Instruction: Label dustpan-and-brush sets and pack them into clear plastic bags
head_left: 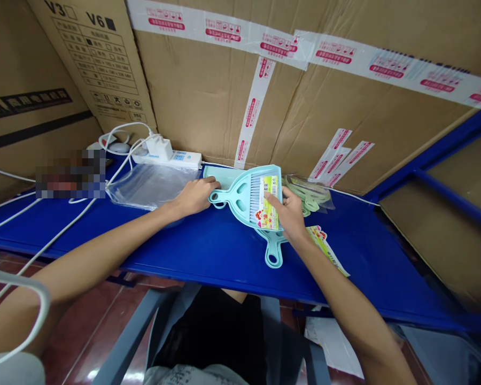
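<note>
In my right hand is a light-teal dustpan, gripped by its wide end. A small brush with pale bristles lies in the pan, and a printed label card sits over it under my thumb. My left hand is closed at the ring end of the handle, its fingertips partly hidden. Beneath, a second teal dustpan shows its handle towards me. Another pale teal piece lies behind, mostly covered. To the right of my right wrist rests a stack of label cards.
Clear plastic bags lie left of my left hand. Behind them stands a white power strip with cables across the blue table. Bagged pale-green items are at right. Cardboard walls the back.
</note>
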`<act>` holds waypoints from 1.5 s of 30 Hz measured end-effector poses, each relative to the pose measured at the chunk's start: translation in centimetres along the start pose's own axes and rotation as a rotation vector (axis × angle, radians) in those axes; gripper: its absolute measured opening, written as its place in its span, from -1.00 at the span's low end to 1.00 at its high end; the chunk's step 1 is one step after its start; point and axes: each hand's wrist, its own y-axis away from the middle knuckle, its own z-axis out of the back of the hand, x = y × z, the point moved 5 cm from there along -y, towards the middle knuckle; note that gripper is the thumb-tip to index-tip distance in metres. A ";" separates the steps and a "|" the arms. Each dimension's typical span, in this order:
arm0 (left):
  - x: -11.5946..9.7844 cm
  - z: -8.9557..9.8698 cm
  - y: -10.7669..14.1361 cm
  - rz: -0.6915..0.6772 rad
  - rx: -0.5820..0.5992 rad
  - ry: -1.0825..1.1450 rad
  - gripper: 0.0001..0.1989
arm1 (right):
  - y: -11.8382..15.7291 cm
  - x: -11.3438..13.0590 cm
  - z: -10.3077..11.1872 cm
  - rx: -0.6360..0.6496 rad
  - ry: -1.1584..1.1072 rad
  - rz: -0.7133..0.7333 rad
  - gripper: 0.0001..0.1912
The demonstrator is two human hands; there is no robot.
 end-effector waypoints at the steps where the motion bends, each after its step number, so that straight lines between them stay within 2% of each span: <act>1: 0.0 0.0 0.0 0.000 -0.001 0.000 -0.74 | 0.0 0.0 0.0 -0.003 0.001 0.001 -0.55; 10: 0.0 0.1 0.0 -0.007 -0.011 0.016 -0.73 | -0.1 -0.1 0.0 -0.001 -0.034 -0.005 -0.51; 16: 0.2 0.3 -0.1 0.025 -0.014 0.033 -0.76 | -0.1 0.3 0.3 -0.059 -0.059 0.005 -0.48; 23: 0.7 0.1 -0.3 0.048 -0.126 0.124 -0.86 | -0.3 0.8 1.0 -0.176 -0.186 0.056 -0.52; 25: 0.6 0.2 -0.3 0.007 -0.202 0.144 -0.87 | -0.4 0.9 1.3 -0.216 -0.223 0.077 -0.55; 28: -0.3 0.5 -0.1 -0.147 -0.278 0.169 -0.83 | -0.6 1.0 1.7 -0.253 -0.242 0.114 -0.58; 31: -1.7 0.5 0.2 -0.339 -0.234 0.170 -0.69 | -0.7 0.9 1.8 -0.255 -0.243 0.122 -0.59; 33: -2.3 0.2 0.5 -0.414 -0.185 0.144 -0.65 | -0.7 0.9 1.7 -0.249 -0.244 0.119 -0.58; 38: -2.5 -0.2 0.5 -0.406 -0.141 0.144 -0.79 | -0.6 0.9 1.4 -0.244 -0.247 0.103 -0.53; 45: -2.4 -0.1 0.6 -0.406 -0.102 0.084 -0.80 | -0.6 0.9 1.5 -0.244 -0.248 0.096 -0.54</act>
